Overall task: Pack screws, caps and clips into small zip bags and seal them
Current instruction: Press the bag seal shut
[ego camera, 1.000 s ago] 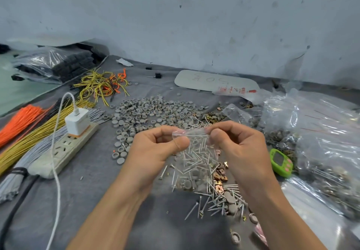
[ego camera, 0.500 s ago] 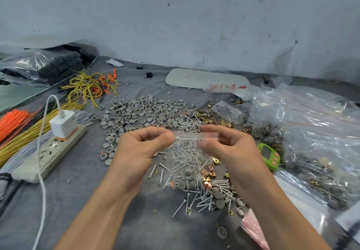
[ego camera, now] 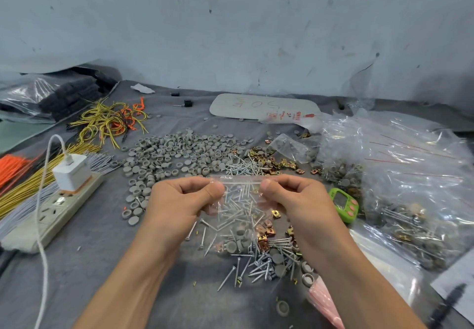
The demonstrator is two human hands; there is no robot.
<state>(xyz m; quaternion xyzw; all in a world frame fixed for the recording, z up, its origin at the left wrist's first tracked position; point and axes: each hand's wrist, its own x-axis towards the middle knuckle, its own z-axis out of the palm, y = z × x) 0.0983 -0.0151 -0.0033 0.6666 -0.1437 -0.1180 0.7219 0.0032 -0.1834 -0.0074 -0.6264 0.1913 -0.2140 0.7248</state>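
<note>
- Plastic zip bag, clear, was held upright above the counter, near and centre, mouth uppermost. Likely so the contents sank away from the zip strip.
- Left grip pinched the top left corner of the bag between thumb and curled fingers. Right grip pinched the top right corner the same way.
- The strip was stretched taut between the two pinches. Judged: the sealing step, with the strip pulled straight so it could be pressed closed along its length. Whether it was already sealed could not be told.
- Screws showed inside the bag. Grey caps and copper clips showed at its lower end, though whether in it or behind it was unclear.
- Loose screws lay scattered just below the bag, close for filling.
- Cap pile lay far left of the hands, brass clips far centre, each stock kept apart for sorting.
- Large bags at right held what looked like finished packs.
- Green counter device sat just right of the right grip.
- Pink bag stack lay near right, probably empties.
</note>
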